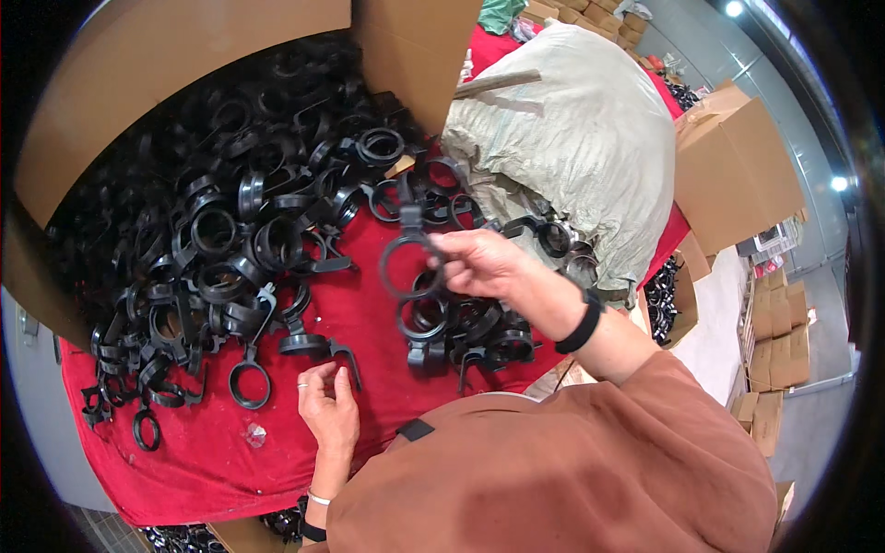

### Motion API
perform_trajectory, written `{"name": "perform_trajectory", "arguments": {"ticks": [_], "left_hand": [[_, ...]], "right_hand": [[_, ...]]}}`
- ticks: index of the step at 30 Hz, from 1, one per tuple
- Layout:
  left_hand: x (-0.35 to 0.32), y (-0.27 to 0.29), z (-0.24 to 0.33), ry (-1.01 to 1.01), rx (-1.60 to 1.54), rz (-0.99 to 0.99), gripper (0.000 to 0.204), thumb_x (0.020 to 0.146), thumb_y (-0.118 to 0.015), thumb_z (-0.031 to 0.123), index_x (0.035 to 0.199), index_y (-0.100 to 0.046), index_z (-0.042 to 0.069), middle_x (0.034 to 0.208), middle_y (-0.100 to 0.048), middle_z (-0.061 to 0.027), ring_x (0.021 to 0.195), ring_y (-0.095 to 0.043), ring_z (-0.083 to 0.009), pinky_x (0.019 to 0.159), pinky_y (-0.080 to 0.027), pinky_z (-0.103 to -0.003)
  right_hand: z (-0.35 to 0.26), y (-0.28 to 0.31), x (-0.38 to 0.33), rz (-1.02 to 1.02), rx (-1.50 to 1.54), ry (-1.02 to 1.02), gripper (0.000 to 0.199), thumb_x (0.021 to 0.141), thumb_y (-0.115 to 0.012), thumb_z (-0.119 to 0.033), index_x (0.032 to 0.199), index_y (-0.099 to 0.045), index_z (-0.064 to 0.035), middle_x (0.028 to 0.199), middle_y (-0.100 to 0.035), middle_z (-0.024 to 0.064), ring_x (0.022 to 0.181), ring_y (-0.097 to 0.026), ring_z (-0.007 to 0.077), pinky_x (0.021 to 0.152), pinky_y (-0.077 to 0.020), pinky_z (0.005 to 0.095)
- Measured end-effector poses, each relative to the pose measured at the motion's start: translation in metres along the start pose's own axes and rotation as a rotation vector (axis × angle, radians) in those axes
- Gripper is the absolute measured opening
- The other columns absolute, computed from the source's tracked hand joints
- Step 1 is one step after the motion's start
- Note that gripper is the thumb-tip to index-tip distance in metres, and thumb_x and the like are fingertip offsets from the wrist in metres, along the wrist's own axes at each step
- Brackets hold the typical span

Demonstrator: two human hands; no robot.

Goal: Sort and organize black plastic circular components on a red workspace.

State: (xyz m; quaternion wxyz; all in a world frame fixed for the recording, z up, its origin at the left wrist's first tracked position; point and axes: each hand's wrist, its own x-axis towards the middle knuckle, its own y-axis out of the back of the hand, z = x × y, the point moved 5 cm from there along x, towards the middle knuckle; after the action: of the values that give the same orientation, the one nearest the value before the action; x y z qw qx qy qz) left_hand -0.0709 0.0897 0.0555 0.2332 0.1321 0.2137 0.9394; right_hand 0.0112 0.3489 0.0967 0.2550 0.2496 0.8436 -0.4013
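Note:
My right hand (479, 264) is closed on a black plastic ring with a short stem (387, 276), held up above the red cloth (346, 304). The ring's edge is pinched between thumb and fingers, with its stem pointing away from me. My left hand (328, 412) is low over the cloth, fingers loosely bent and apart from the thumb, with nothing seen in it. Just beyond its fingertips lies another black ring with a hooked handle (304, 344). Several more black rings (479, 318) lie in a small cluster below my right hand.
A large heap of black rings (217, 230) spills from a tipped cardboard box (184, 64) on the left. A big whitish woven sack (581, 129) bulges at the far right of the table, a wooden stick (498, 84) against it. Further right stand open cardboard cartons (742, 170).

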Motion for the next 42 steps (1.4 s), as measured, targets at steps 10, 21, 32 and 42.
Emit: {"name": "perform_trajectory", "arguments": {"ticks": [10,21,32,42], "left_hand": [[0.03,0.025,-0.052,0.089,0.131,0.148,0.047,0.078,-0.062,0.002,0.121,-0.043,-0.005,0.102,-0.05,-0.0181,0.073,-0.057,-0.0218,0.061,-0.05,-0.029],[-0.006,0.004,-0.052,0.355,-1.023,-0.189,0.055,0.085,-0.048,0.003,0.135,-0.027,-0.004,0.128,-0.042,-0.0146,0.119,-0.042,-0.0203,0.101,-0.032,-0.034],[-0.002,0.006,-0.065,0.61,-0.989,-0.02,0.03,0.085,-0.053,0.002,0.114,-0.047,-0.001,0.1,-0.057,-0.007,0.083,-0.059,-0.0138,0.064,-0.055,-0.028],[-0.001,0.023,-0.042,0.777,-0.813,-0.116,0.023,0.084,-0.052,0.0,0.107,-0.05,-0.005,0.09,-0.061,-0.0124,0.069,-0.061,-0.0147,0.052,-0.057,-0.027]], "right_hand": [[-0.022,-0.069,-0.022,0.271,-1.555,0.901,0.031,0.077,-0.061,-0.027,0.097,-0.064,-0.0043,0.095,-0.063,0.0175,0.09,-0.061,0.0319,0.081,-0.0482,0.0388],[0.128,-0.124,0.025,-0.423,-1.593,0.749,0.029,0.073,-0.065,-0.016,0.097,-0.06,0.0006,0.085,-0.06,0.0206,0.071,-0.062,0.0333,0.064,-0.0512,0.0405],[0.13,-0.115,0.071,0.174,-0.807,0.018,0.034,0.076,-0.071,-0.03,0.09,-0.064,-0.0005,0.065,-0.057,0.0024,0.052,-0.046,0.0076,0.045,-0.0363,0.0223],[0.099,-0.109,0.031,-0.017,-0.323,0.272,0.022,0.077,-0.071,-0.009,0.094,-0.057,-0.0055,0.077,-0.06,0.0006,0.058,-0.052,0.0061,0.049,-0.0409,0.0191]]}}
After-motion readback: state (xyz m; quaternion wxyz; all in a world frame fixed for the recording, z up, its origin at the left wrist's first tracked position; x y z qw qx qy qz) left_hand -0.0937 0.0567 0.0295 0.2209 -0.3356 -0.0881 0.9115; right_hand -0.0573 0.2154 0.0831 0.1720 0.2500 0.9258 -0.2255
